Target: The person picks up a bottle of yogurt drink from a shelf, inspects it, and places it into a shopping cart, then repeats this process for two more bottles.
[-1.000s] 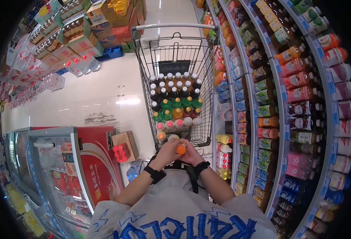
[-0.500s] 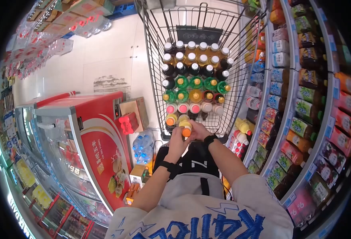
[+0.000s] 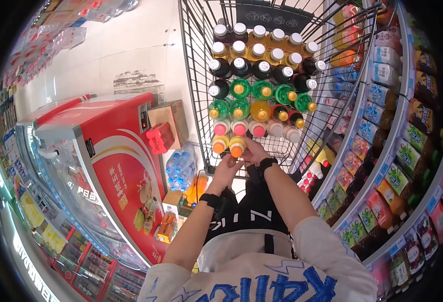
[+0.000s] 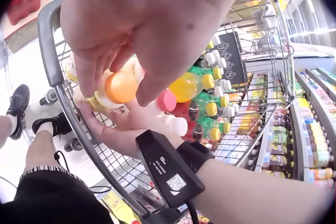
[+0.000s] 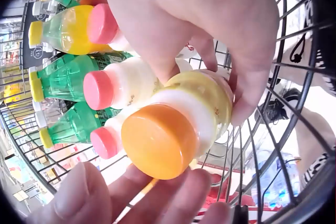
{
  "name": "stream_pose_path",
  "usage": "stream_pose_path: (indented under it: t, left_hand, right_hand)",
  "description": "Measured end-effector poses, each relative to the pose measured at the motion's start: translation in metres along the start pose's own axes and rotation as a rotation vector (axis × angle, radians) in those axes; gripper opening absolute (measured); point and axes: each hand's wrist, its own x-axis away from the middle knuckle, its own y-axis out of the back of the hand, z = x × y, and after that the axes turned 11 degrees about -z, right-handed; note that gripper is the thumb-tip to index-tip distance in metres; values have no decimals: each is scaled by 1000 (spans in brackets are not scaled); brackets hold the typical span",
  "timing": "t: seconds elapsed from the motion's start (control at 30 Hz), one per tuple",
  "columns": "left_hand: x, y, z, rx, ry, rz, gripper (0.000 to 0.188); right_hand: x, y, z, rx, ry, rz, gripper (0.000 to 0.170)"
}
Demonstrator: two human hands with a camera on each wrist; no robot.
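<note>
Low in the near left corner of the cart basket stands a white-and-yellow drink bottle with an orange cap [image 5: 159,141]. My right hand [image 3: 256,152] grips its body, with thumb and fingers on opposite sides in the right wrist view. My left hand [image 3: 225,171] is on the near side of the bottle, its loosely bent fingers [image 5: 190,186] right at the cap's lower edge and its thumb apart from the cap. A second orange-capped bottle [image 3: 220,146] stands just left of the first. Pink-capped white bottles [image 5: 98,90] line up behind them.
The wire shopping cart [image 3: 190,85] holds several rows of green, amber and dark bottles [image 3: 240,88]. Drink shelves [image 3: 382,151] run along the right. On the left are a red freezer [image 3: 121,166], a cardboard box [image 3: 171,121] and blue water bottles [image 3: 181,166].
The orange-capped bottle has moved forward and down into the basket, beside the other one. Its cap was between both hands before; now my left hand is lower and looser. The view has moved closer over the cart.
</note>
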Motion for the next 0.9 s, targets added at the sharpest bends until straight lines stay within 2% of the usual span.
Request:
stream_pose_path:
  t: [0.13, 0.2, 0.33, 0.43, 0.5, 0.53, 0.67, 0.7, 0.73, 0.8, 0.87, 0.9]
  left_hand:
    - [-6, -5, -5, 110, 110, 51, 56]
    - [-6, -7, -8, 47, 111, 37, 56]
    - [-7, -10, -14, 145, 37, 58, 53]
    - [-6, -7, -25, -159, 10, 17, 45]
    - [-7, -4, -25, -268, -21, 9, 46]
    - [-8, -2, -26, -365, -45, -11, 47]
    - [11, 8, -37, -441, -141, -60, 48]
    - [20, 11, -44, -495, -181, -56, 47]
    - [28, 15, -51, -548, -223, -53, 46]
    - [42, 26, -50, -458, -222, 15, 43]
    - [54, 39, -52, -508, -362, 87, 39]
    - [54, 45, -44, -500, -405, 107, 35]
  right_hand:
    - [-29, 8, -6, -89, -88, -42, 34]
    - [-35, 10, -9, -116, -4, 55, 37]
    - [-20, 5, -4, -125, -32, -6, 39]
    - [-10, 2, -3, -150, -73, -2, 39]
    - [-3, -1, -3, -116, -9, 89, 34]
    - [-4, 2, -5, -128, 12, 91, 34]
    - [-31, 16, -31, 79, 186, 16, 27]
    - [13, 6, -19, 88, 238, -31, 14]
    - [62, -5, -7, 95, 290, -81, 9]
    - [67, 6, -23, 106, 363, -50, 10]
    - [92, 11, -31, 176, 522, -32, 12]
    - [71, 24, -44, 104, 460, -6, 20]
